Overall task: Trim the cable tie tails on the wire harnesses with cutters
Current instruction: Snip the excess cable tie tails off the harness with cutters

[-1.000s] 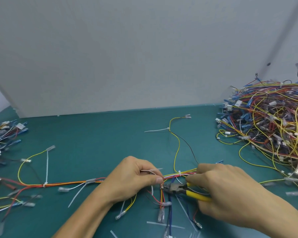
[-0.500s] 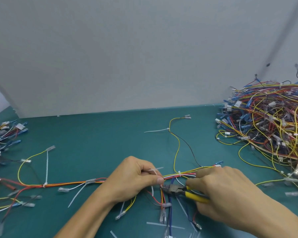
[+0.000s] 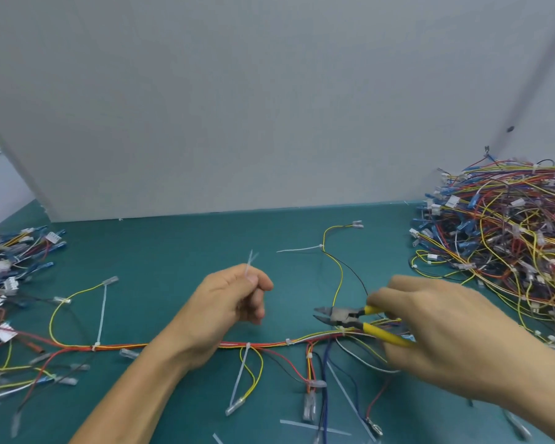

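Above the harness [image 3: 269, 343], left hand [image 3: 228, 302] pinches tie tails [image 3: 251, 261]; right hand [image 3: 446, 334] grips cutters [image 3: 350, 317].

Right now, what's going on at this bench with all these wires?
A person is trimming cable ties on a wire harness laid across the green mat. The right hand holds yellow-handled cutters just above the harness, jaws slightly apart. The left hand is lifted off it, pinching loose white tie tails. Several ties on the harness have long tails not yet cut. A big pile of harnesses sits right, a smaller one left.
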A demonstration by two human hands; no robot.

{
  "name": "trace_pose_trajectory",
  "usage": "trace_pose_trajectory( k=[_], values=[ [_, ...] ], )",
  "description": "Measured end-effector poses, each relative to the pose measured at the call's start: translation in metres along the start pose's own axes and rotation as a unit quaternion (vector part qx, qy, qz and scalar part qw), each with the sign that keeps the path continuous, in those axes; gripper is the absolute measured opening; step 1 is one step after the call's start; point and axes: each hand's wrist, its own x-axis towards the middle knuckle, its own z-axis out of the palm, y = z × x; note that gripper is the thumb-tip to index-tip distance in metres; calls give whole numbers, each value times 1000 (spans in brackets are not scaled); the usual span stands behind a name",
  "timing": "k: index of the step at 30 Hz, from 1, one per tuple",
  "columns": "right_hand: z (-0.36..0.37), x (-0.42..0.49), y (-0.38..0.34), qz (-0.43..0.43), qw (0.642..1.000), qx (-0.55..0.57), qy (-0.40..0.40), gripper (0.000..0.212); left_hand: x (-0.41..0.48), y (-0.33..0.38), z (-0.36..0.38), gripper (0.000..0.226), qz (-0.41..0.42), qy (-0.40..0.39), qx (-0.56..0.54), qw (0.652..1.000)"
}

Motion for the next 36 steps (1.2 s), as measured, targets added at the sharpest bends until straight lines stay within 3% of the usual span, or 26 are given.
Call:
trace_pose_trajectory(
  k=[3, 6, 10, 15, 27, 36],
  values=[
    [-1, 11, -1, -10, 999, -42, 1, 45, -6, -1, -3, 15, 63, -35, 254, 965],
    [8, 19, -7, -21, 998, -56, -15, 41, -12, -11, 4, 26, 74, -96, 351, 929],
    [21, 21, -12, -49, 997, -43, -35, 28, -9, -20, 7, 16, 94, -42, 361, 927],
    [26, 25, -15, -75, 996, -32, -46, 17, -7, -23, 6, 14, 102, -34, 331, 938],
    [36, 26, -14, -76, 995, -34, -55, 22, -7, -23, 4, 15, 89, -39, 318, 943],
    [42, 27, -9, -75, 995, -5, -60, 15, -7, -25, 4, 16, 84, -38, 313, 945]
  ],
)
